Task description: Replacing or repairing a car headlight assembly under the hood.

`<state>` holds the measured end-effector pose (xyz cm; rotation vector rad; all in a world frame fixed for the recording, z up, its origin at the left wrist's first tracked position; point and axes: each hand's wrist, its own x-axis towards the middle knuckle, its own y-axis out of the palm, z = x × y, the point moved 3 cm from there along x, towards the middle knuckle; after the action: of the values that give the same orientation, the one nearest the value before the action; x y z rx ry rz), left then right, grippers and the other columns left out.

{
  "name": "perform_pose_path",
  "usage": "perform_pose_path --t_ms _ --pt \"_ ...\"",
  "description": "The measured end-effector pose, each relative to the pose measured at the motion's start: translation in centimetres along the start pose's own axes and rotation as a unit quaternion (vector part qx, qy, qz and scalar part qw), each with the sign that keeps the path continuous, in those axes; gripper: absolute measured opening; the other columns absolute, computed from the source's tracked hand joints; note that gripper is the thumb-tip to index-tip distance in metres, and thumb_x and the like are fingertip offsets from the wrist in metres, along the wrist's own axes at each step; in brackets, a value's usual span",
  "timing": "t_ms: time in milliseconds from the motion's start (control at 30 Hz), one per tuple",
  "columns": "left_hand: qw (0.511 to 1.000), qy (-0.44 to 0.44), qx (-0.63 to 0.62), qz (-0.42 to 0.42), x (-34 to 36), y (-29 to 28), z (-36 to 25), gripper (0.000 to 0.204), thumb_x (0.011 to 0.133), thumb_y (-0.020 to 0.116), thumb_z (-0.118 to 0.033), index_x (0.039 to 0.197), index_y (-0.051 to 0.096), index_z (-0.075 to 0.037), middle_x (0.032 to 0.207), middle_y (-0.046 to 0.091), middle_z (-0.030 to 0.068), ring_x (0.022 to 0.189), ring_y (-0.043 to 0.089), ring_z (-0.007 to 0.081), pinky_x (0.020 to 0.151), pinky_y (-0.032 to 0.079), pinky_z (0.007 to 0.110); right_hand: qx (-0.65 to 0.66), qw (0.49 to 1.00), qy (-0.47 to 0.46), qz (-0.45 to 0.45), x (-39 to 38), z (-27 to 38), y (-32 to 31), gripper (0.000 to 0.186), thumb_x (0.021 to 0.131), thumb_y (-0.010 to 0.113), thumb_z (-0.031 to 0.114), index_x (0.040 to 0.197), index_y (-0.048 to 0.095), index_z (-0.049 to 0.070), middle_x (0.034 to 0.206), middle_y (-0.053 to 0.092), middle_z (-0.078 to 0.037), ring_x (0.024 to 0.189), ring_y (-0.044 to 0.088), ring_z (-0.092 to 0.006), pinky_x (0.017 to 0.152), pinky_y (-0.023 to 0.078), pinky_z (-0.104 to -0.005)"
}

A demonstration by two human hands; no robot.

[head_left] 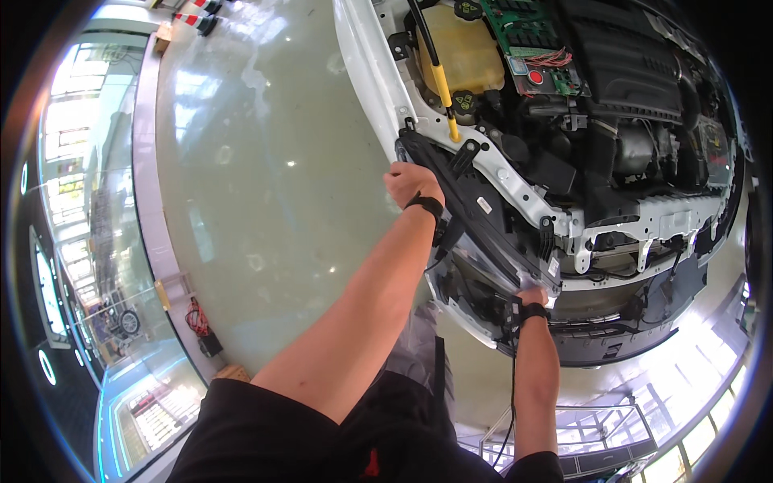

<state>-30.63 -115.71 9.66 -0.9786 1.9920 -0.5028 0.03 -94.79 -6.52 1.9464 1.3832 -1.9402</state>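
Observation:
A long headlight (475, 213) with a black housing and a clear lens lies at the front corner of a white car, slanting along the fender. My left hand (415, 183) is closed around its outer end, beside the white fender (374, 88). At the inner end, near the grille opening, my right hand (531, 296) grips the headlight's lower edge; its fingertips are partly hidden. Both wrists wear black bands, and a thin cable (513, 386) hangs below the right one. Below the headlight is the front bumper (463, 310).
The open engine bay holds a yellowish fluid tank (463, 52), a yellow-and-black prop rod (441, 84), a green circuit board (523, 28) and a black engine cover (624, 60). A white crossmember (668, 224) spans the front. Glass panels (105, 201) stand at the left, traffic cones (196, 22) at the far left.

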Motion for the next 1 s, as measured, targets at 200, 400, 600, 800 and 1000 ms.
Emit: perform_pose_path --t_ms 200,400,600,800,1000 --pt "0.999 -0.028 0.037 0.018 0.1 0.2 0.0 0.044 0.086 0.025 -0.033 0.11 0.054 -0.01 0.109 0.058 0.0114 0.095 0.057 0.03 0.084 0.043 0.037 -0.032 0.996 -0.076 -0.021 1.6 -0.7 1.5 0.056 0.058 0.067 0.046 0.105 0.062 0.016 0.102 0.062 -0.012 0.099 0.058 -0.0269 0.083 0.046 -0.035" --pt "0.999 -0.013 0.032 -0.001 1.4 0.0 0.0 0.044 0.086 0.024 -0.033 0.113 0.052 -0.011 0.112 0.057 0.0096 0.098 0.055 0.0293 0.085 0.042 0.038 -0.025 0.996 -0.083 -0.009 1.2 0.8 1.6 0.054 0.06 0.066 0.048 0.105 0.062 0.019 0.102 0.062 -0.011 0.099 0.058 -0.0263 0.083 0.046 -0.0351" --pt "0.998 -0.017 0.058 0.0 0.8 0.2 -0.1 0.045 0.087 0.023 -0.032 0.114 0.051 -0.011 0.114 0.056 0.0093 0.099 0.055 0.0291 0.087 0.041 0.037 0.001 0.996 -0.079 -0.031 4.5 -1.2 3.9 0.056 0.056 0.068 0.048 0.104 0.062 0.019 0.1 0.063 -0.012 0.097 0.059 -0.0257 0.08 0.047 -0.0349" --pt "0.999 -0.022 0.036 0.003 1.1 0.0 0.0 0.045 0.087 0.022 -0.032 0.115 0.051 -0.011 0.115 0.056 0.0098 0.1 0.055 0.0296 0.088 0.041 0.037 0.014 0.998 -0.052 -0.023 1.5 0.1 2.1 0.053 0.056 0.069 0.045 0.1 0.064 0.018 0.098 0.063 -0.012 0.096 0.059 -0.026 0.079 0.047 -0.0345" --pt "0.998 -0.046 0.024 0.034 0.5 0.2 0.2 0.044 0.088 0.022 -0.033 0.112 0.051 -0.011 0.117 0.054 0.0093 0.103 0.053 0.0284 0.087 0.042 0.038 -0.05 0.997 -0.019 0.048 0.8 0.2 1.0 0.051 0.059 0.066 0.051 0.1 0.065 0.02 0.103 0.062 -0.008 0.098 0.059 -0.0267 0.081 0.046 -0.0346"
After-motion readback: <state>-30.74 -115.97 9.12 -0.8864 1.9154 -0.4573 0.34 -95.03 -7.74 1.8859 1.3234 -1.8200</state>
